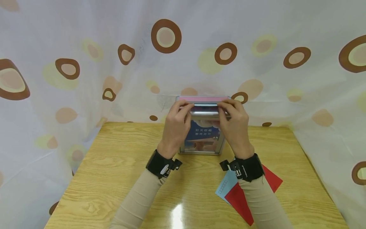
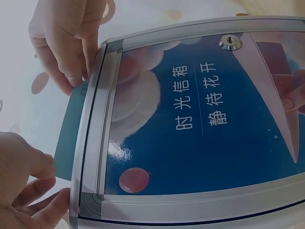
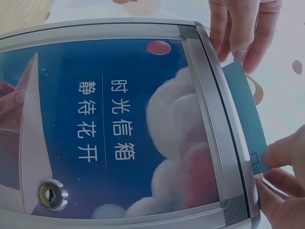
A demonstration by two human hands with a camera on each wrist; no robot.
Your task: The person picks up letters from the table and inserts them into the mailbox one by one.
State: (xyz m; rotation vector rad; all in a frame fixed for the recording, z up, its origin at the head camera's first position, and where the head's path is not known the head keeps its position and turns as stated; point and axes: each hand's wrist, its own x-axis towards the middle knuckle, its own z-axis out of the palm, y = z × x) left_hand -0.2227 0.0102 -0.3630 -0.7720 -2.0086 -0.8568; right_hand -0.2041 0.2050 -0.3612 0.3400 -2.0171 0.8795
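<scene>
An upright mailbox [image 1: 202,135] with a silver frame, a keyed lock and white Chinese lettering stands at the back of the table. A blue envelope [image 2: 70,131] lies along its top edge, its lower part hidden behind the rim, apparently in the slot. My left hand [image 1: 176,125] pinches one end of the envelope between thumb and fingers. At the other end my right hand [image 1: 235,125] pinches it too, beside a small printed square in the right wrist view. Both hands are close to the box's top corners.
On the wooden table [image 1: 125,178], a red envelope [image 1: 239,202] and another blue envelope [image 1: 226,184] lie overlapping, partly under the right forearm. A patterned curtain [image 1: 188,66] hangs close behind the box and along both sides.
</scene>
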